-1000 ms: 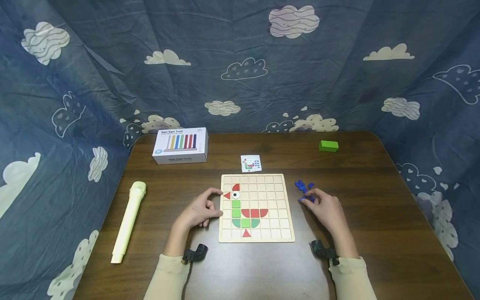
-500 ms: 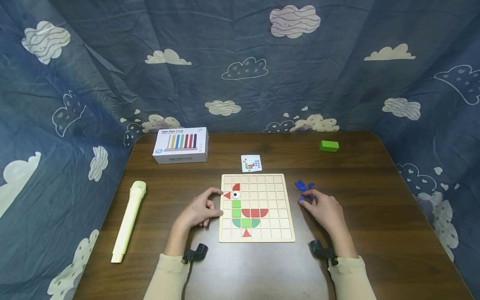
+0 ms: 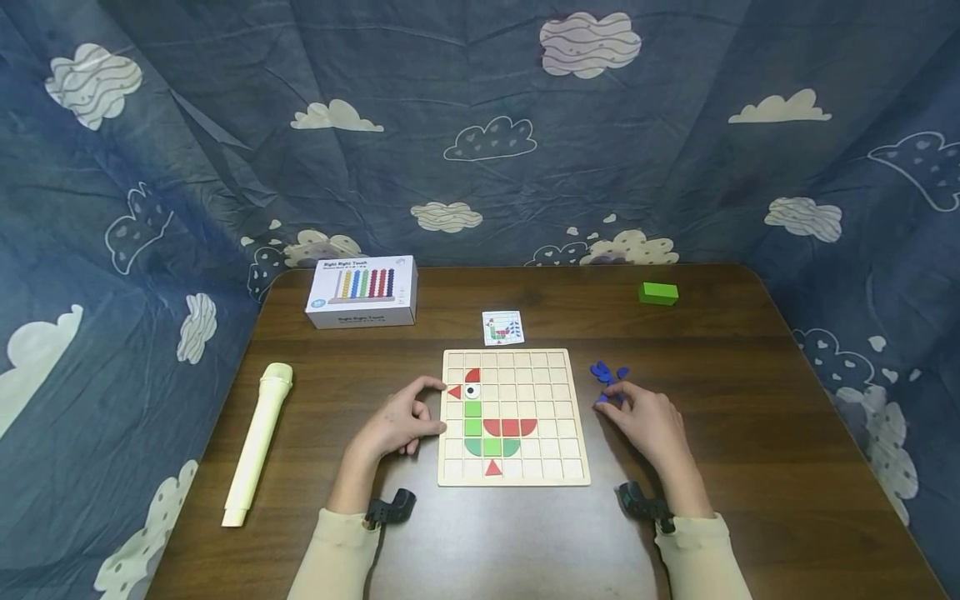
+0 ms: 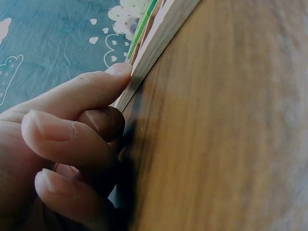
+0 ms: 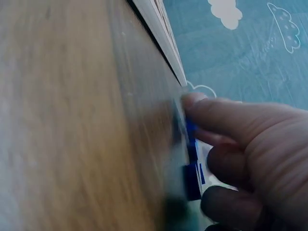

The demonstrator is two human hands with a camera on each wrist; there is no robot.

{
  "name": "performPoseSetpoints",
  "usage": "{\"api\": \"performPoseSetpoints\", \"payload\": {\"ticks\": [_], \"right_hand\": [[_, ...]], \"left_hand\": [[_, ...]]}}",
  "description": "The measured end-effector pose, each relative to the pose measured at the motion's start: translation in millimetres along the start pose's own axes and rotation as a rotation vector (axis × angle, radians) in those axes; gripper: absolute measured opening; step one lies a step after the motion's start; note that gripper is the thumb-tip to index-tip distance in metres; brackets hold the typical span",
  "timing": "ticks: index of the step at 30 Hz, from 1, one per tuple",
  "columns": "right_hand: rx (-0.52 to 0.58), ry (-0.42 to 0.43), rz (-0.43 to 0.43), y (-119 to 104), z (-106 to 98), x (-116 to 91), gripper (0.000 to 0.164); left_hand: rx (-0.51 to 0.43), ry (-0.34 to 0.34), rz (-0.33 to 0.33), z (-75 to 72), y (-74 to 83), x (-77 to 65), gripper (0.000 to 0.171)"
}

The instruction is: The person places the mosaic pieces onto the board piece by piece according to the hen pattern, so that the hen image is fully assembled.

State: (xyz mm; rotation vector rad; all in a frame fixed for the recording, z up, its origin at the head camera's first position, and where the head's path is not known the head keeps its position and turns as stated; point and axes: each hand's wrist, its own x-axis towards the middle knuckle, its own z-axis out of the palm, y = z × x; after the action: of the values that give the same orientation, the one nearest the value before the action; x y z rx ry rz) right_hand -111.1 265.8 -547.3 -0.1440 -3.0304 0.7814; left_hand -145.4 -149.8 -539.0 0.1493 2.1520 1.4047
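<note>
My left hand point(image 3: 393, 421) rests thumb and index fingertip, spread apart, against the left edge of a square wooden grid board point(image 3: 540, 475); in the left wrist view the thumb point(image 4: 91, 89) touches the board's side. Red, green and white pieces on the grid form a bird, with a round black-dotted eye piece point(image 3: 472, 391). Right of the board, my right hand point(image 3: 651, 421) pinches a small blue piece point(image 3: 603, 399) between thumb and index finger, low over the table. More blue pieces point(image 3: 601, 372) lie just beyond; the right wrist view shows blue pieces point(image 5: 192, 183) partly behind the fingers.
A picture card point(image 3: 502, 328) with a bird pattern lies behind the board. A white abacus box point(image 3: 362, 292) stands at the back left, a green block point(image 3: 658, 293) at the back right. A pale yellow toy microphone point(image 3: 258, 442) lies on the left. A cloud-patterned cloth hangs behind.
My right hand has shifted slightly left, its thumb and index finger closing on a blue piece, which has tilted. My left hand and the board have stayed put.
</note>
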Motion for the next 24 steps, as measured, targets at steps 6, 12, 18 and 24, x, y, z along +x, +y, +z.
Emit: {"api": "performPoseSetpoints", "payload": {"ticks": [6, 12, 18, 24], "right_hand": [[0.09, 0.029, -0.05, -17.4, -0.5, -4.3, 0.035], [0.156, 0.011, -0.094, -45.4, 5.4, -7.5, 0.031], [0.159, -0.023, -0.146, -70.4, 16.4, -8.5, 0.027], [0.094, -0.062, -0.157, -85.5, 26.2, -7.3, 0.028]], "left_hand": [[0.005, 0.001, -0.005, 0.2, -1.2, 1.0, 0.061], [0.013, 0.009, -0.006, 0.4, -1.8, 2.1, 0.06], [0.011, 0.007, -0.007, 0.2, -1.5, 0.9, 0.06], [0.007, 0.007, -0.011, 0.5, -1.5, 1.6, 0.06]]}}
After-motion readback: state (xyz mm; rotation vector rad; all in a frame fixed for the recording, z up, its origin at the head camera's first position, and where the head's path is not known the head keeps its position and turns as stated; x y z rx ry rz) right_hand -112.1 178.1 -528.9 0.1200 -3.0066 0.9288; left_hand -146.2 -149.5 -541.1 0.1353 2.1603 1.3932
